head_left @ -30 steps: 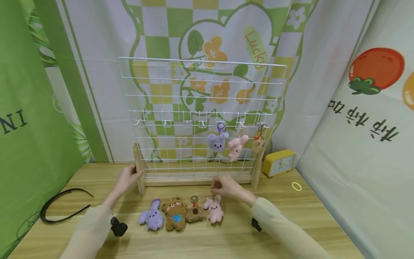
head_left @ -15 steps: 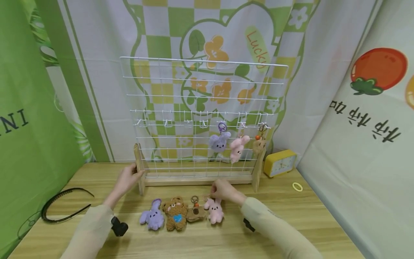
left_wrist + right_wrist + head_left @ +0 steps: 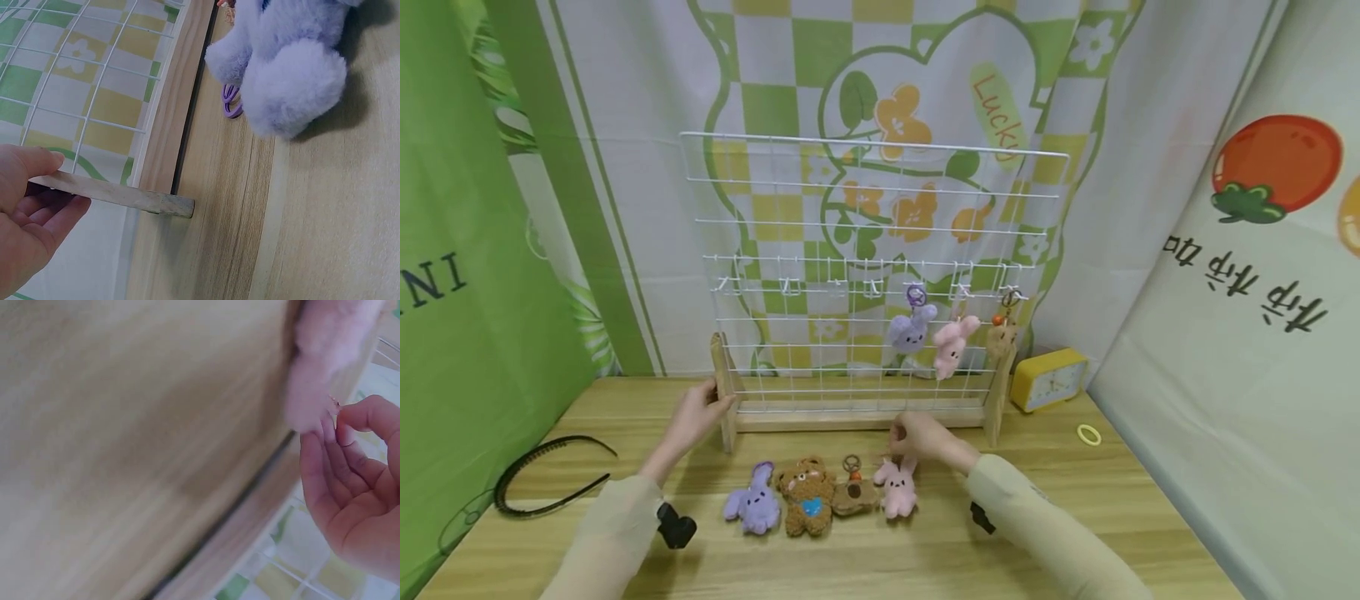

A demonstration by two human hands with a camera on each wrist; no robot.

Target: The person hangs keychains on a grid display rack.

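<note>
A white wire grid rack (image 3: 880, 346) stands in wooden supports at the back of the table. My left hand (image 3: 696, 417) grips its left wooden upright (image 3: 119, 192), thumb on one face and fingers on the other. On the table my right hand (image 3: 927, 437) pinches the ring end of a pink plush bunny keychain (image 3: 898, 493), at its ears; the right wrist view shows thumb and index finger (image 3: 312, 469) together there. Left of that bunny lie a brown plush keychain (image 3: 854, 497), a brown bear keychain (image 3: 806, 500) and a purple bunny keychain (image 3: 754, 507).
From hooks on the grid hang a purple bunny (image 3: 912, 330), a pink bunny (image 3: 952, 346) and a brown plush (image 3: 1001, 338); other hooks (image 3: 790, 286) are bare. A yellow clock (image 3: 1049, 380) and yellow ring (image 3: 1088, 434) lie right, a black headband (image 3: 512, 492) left.
My right hand has moved slightly left and down to the pink bunny's ears and ring, its fingers closing there. The left hand stays on the upright.
</note>
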